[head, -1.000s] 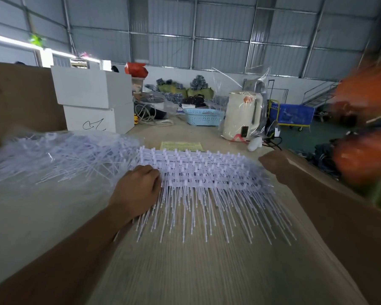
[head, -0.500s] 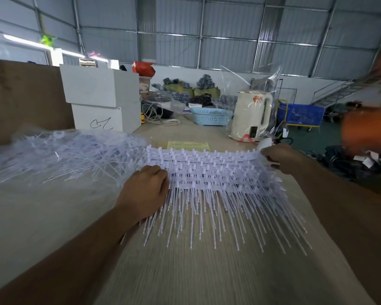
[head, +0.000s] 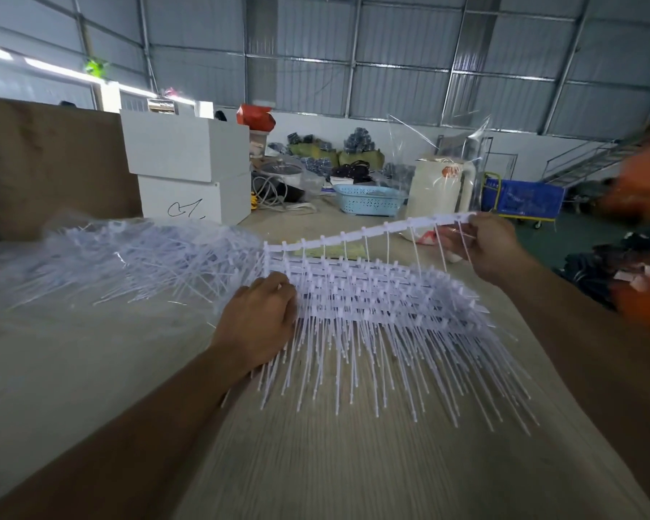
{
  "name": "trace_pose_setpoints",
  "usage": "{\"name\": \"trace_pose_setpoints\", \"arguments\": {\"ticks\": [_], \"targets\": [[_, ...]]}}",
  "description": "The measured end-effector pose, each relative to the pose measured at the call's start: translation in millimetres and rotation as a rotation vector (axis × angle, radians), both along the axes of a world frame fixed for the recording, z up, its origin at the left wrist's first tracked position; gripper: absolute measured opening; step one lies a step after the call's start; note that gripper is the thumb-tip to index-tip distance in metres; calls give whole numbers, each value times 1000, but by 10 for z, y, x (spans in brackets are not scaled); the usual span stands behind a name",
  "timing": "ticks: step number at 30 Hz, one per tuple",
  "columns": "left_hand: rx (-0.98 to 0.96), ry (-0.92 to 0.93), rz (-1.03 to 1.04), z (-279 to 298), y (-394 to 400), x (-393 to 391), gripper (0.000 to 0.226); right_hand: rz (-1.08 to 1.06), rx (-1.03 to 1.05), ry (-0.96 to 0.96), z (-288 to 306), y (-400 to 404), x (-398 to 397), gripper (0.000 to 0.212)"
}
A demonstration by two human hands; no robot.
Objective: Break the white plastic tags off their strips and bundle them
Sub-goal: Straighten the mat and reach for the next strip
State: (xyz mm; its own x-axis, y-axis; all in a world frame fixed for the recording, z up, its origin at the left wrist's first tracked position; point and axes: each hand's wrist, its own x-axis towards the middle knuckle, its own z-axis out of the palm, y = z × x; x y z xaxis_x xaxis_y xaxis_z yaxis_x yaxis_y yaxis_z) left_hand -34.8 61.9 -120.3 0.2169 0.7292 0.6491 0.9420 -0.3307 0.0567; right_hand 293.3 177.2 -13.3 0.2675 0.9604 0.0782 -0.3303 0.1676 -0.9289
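A stack of white plastic tag strips [head: 383, 294] lies on the wooden table [head: 334, 463], with thin tags fanning toward me. My left hand [head: 258, 320] rests curled on the stack's left end and holds it down. My right hand [head: 485, 245] grips the right end of one strip [head: 372, 231] and holds it lifted above the stack, its tags hanging down; the strip's left end stays near the stack. To the left spreads a loose pile of white tags [head: 139, 260].
Two stacked white boxes [head: 188, 170] stand behind the loose pile, beside a brown board [head: 49, 163]. A blue basket [head: 368, 198] and a bagged white kettle [head: 439, 189] sit at the table's far end. Blurred orange shapes [head: 646, 234] are at the right.
My right hand has taken hold of the top strip's right end and raised it up off the stack. My left hand has stayed on the stack's left end.
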Motion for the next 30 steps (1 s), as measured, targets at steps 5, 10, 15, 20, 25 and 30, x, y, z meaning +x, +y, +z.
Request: {"name": "trace_pose_setpoints", "arguments": {"ticks": [5, 10, 15, 20, 25, 30], "targets": [[20, -286, -67, 84, -52, -13, 19, 70, 161, 127, 365, -300, -128, 22], [-109, -652, -326, 452, -189, 289, 41, 39, 287, -66, 523, -960, -502, 16], [-622, -1516, -635, 968, -443, 729, 69, -13, 623, -717, 143, -1681, -875, 11], [-807, -1576, -615, 1264, -545, 794, 31, 137, 949, -1235, -345, -2141, -1015, 26], [-692, -1255, -571, 1411, -687, 772, 33, 126, 909, -804, -407, -2106, -868, 20], [-652, -1045, -736, 1722, -800, 688, 31, 36, 432, -340, -427, -1828, -581, 9]]}}
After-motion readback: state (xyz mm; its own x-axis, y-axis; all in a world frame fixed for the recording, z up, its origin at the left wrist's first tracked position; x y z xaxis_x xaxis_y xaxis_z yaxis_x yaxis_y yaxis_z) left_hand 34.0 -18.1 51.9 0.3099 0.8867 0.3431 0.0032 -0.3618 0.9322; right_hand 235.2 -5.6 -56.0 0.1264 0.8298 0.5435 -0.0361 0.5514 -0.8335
